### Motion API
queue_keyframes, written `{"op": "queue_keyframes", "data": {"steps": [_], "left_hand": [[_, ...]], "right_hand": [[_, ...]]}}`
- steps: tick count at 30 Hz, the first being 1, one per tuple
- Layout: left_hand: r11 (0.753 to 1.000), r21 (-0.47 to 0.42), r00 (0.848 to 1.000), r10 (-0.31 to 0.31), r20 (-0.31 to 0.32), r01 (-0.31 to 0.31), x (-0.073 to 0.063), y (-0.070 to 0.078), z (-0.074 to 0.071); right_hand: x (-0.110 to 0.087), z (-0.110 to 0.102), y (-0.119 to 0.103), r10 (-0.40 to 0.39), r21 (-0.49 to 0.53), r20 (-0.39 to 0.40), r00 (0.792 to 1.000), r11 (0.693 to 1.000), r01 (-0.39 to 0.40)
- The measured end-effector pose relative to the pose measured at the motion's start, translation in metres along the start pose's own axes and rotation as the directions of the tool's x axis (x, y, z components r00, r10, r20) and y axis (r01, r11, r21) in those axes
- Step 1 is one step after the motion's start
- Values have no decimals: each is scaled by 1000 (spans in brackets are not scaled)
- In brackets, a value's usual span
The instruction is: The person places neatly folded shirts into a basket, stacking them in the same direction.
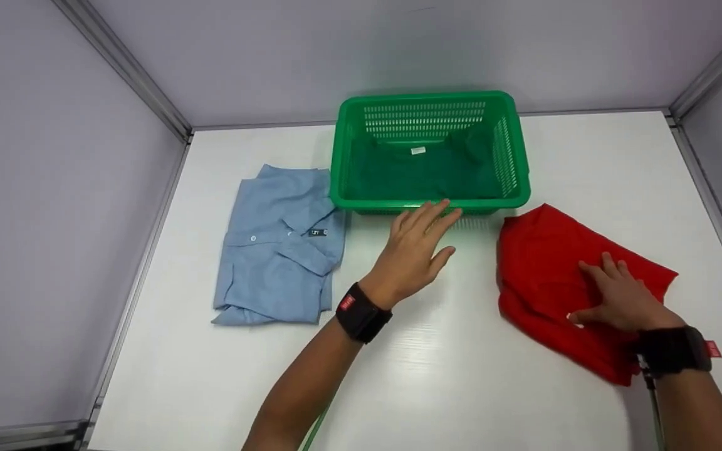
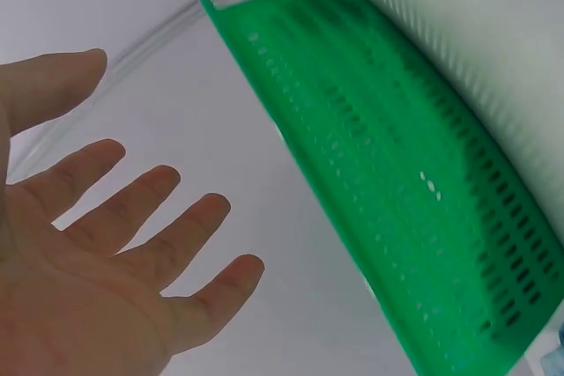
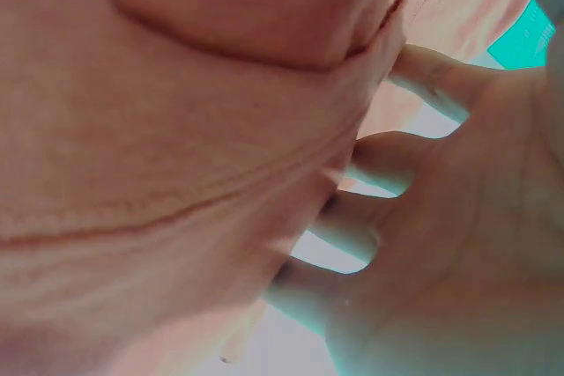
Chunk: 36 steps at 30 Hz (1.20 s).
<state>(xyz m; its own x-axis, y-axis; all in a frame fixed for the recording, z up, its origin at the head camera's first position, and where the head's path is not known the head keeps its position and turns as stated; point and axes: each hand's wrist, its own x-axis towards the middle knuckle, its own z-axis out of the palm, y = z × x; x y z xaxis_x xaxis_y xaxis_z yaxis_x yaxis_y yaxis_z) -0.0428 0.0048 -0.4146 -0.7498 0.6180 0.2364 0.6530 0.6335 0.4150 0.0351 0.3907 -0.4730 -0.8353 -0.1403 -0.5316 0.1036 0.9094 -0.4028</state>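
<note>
My left hand (image 1: 410, 254) hovers at the front of a green plastic basket (image 1: 392, 205), its fingers spread and holding nothing. The left wrist view shows that palm and its loosely extended fingers beside the basket's slotted wall (image 2: 397, 165). On the right lies a folded red garment (image 1: 539, 269), under my right hand (image 1: 627, 300), whose fingers are spread over the cloth. Seen from the right wrist, the fingertips meet the red fabric (image 3: 176, 147) and are partly hidden by it. A small white spot shows by the right thumb.
A light blue button shirt (image 1: 273, 275) lies folded left of the basket, its collar close to the basket's side. Dark green cloth (image 1: 392, 175) with a small white label lies inside the basket. Grey panels (image 1: 73, 188) wall the white table (image 1: 455, 388) at the back and sides.
</note>
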Motion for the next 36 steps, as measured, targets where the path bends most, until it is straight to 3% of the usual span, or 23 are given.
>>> {"op": "queue_keyframes", "data": {"steps": [5, 11, 17, 23, 30, 36], "left_hand": [[997, 50, 994, 59, 95, -64, 2, 18, 23], [989, 106, 971, 79, 227, -105, 4, 34, 49], [986, 137, 936, 40, 349, -93, 11, 47, 73], [983, 163, 895, 0, 445, -81, 22, 61, 86], [949, 303, 846, -89, 525, -89, 23, 67, 99], [954, 297, 830, -141, 539, -31, 20, 67, 100]], "right_hand": [[-1, 6, -8, -16, -20, -15, 1000, 1000, 15], [-2, 14, -22, -29, -49, -15, 999, 998, 28], [-3, 25, -37, -50, -77, -28, 998, 996, 48], [-2, 35, -51, -65, -100, -36, 997, 993, 61], [-3, 44, -70, -83, -106, -38, 996, 991, 79], [-5, 43, -81, -82, -104, -39, 996, 992, 78]]}}
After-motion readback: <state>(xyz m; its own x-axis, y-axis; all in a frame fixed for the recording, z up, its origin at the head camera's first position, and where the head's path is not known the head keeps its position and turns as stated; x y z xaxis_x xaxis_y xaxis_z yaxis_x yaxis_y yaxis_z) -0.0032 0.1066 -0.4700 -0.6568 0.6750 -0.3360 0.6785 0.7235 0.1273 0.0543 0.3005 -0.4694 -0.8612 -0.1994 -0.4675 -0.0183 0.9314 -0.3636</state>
